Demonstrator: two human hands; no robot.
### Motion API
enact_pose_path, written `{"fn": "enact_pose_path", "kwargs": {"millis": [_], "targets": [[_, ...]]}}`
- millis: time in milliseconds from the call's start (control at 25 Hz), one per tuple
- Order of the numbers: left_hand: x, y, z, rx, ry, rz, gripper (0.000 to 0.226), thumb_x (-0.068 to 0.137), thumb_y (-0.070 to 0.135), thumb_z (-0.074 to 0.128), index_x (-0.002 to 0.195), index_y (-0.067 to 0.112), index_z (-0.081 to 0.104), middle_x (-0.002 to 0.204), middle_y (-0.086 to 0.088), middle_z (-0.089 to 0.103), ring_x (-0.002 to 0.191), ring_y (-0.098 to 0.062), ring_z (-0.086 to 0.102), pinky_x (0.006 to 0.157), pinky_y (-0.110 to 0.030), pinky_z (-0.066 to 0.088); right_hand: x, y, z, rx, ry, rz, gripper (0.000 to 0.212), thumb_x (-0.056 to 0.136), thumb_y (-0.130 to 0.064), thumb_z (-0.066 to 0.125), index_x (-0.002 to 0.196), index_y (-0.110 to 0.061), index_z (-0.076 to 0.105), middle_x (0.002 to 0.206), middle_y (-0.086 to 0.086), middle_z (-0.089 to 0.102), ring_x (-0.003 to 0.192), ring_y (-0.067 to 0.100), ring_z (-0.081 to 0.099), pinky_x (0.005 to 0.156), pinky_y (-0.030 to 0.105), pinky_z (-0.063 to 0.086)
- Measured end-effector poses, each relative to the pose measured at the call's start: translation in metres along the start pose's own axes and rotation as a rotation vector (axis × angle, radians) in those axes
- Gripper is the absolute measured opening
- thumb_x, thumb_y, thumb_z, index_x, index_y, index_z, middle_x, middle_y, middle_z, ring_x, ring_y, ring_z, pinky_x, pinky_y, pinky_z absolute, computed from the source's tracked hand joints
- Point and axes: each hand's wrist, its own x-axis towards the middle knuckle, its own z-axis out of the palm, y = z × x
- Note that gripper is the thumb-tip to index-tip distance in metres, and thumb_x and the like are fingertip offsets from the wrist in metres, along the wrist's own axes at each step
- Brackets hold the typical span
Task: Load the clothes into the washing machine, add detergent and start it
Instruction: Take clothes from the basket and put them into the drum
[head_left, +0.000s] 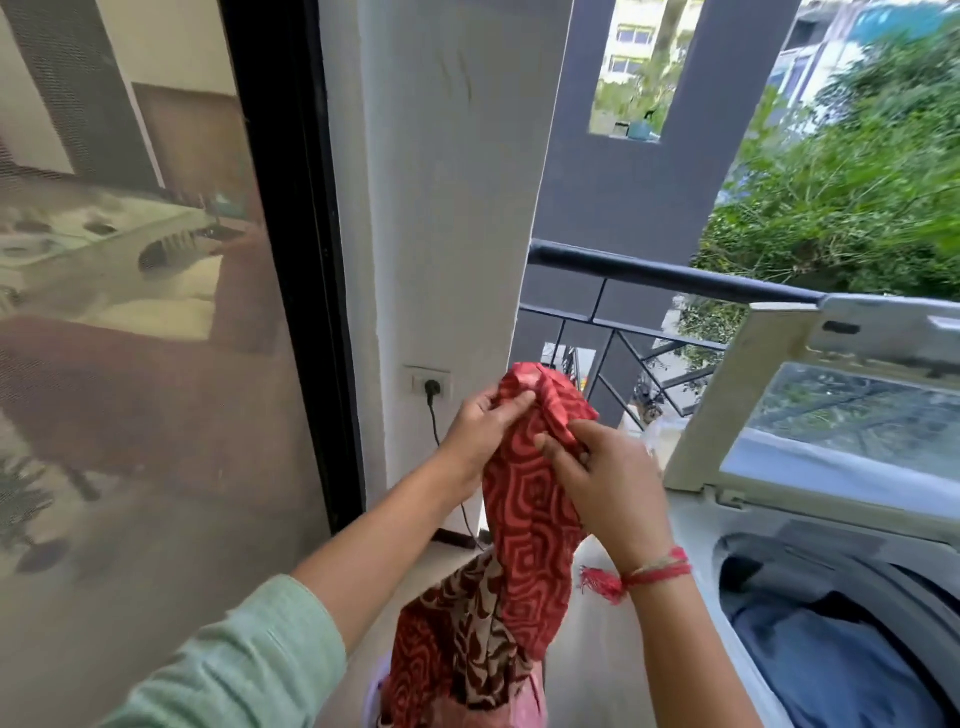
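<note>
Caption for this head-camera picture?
Laundry day: left hand and right hand hold a red patterned garment beside the open washing machine, dark clothes inside.

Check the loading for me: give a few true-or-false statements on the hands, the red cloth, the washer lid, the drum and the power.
1. Both the left hand and the right hand grip the red patterned cloth. True.
2. The lid of the washing machine is shut. False: it stands raised, so the top is open.
3. The drum is empty. False: dark blue clothing already lies in it.
4. A plug sits in the wall socket. True.
5. The red patterned cloth is inside the drum. False: it is held up in the air, left of the washing machine.
</note>
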Motion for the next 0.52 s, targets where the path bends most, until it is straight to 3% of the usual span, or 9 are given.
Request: {"fn": "enact_pose_path", "kwargs": {"millis": [160,280,400,520], "targets": [[0.007,0.01,-0.027,0.096,0.274,0.222,0.015,0.092,0.028,0.058,0.107,0.027,0.059,0.111,-0.004,0.067,0.103,-0.019,0.064,0.094,-0.035,0.05,0.005,0.012,-0.003,0.085,-0.314,0.183,0.026,0.071,-0.038,0.074,0.075,-0.014,0.065,0.056,0.001,0.063,0.038,0.003,0.05,0.043,0.024,0.042],[0.008,0.021,-0.05,0.265,0.423,0.349,0.007,0.098,0.028,0.047,0.103,0.03,0.05,0.1,0.006,0.062,0.095,-0.011,0.061,0.093,-0.031,0.046,-0.003,0.036,0.006,-0.014,-0.568,0.234,0.018,0.068,-0.027,0.072,0.073,-0.011,0.067,0.062,0.006,0.066,0.051,0.011,0.056,0.055,0.033,0.052],[0.001,0.03,-0.059,0.317,0.411,0.382,0.011,0.1,0.027,0.041,0.108,0.022,0.045,0.095,0.008,0.059,0.089,-0.01,0.059,0.087,-0.03,0.047,-0.009,0.05,0.006,0.029,-0.396,0.297,0.011,0.07,-0.019,0.064,0.061,-0.014,0.066,0.054,0.001,0.058,0.055,0.017,0.054,0.05,0.026,0.043],[-0.008,0.033,-0.064,0.344,0.225,0.33,0.03,0.085,0.052,0.057,0.1,0.026,0.052,0.095,0.002,0.063,0.09,-0.016,0.063,0.084,-0.029,0.051,0.001,0.055,0.0,0.233,-0.088,0.316,0.019,0.071,-0.02,0.062,0.055,-0.011,0.066,0.054,-0.002,0.052,0.053,0.012,0.046,0.047,0.023,0.032]]}}
